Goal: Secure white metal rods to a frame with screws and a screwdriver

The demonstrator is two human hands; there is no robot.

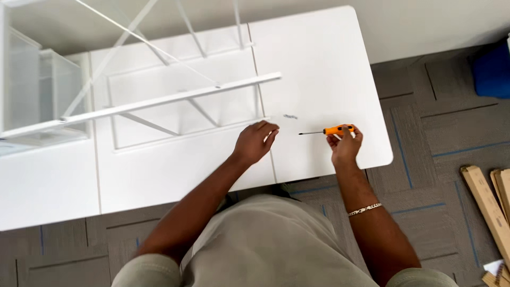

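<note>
Long flat cardboard packages (487, 204), tan-brown, lie on the grey carpet floor (425, 133) to the lower right of the white table (319, 64), well apart from it. They are narrow oblong boxes, angled, side by side, partly cut off by the frame edge. Just below them, a white paper sheet (495, 267), possibly a leaflet; too small to tell. No labels, signs or screens visible.

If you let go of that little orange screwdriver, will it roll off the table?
The screwdriver looks slim and roundish, so it could roll. It lies near the table's right edge, so a roll that way might drop it. It seems small and stiff, probably light; the right hand grips its handle with fingertips alone.
</note>
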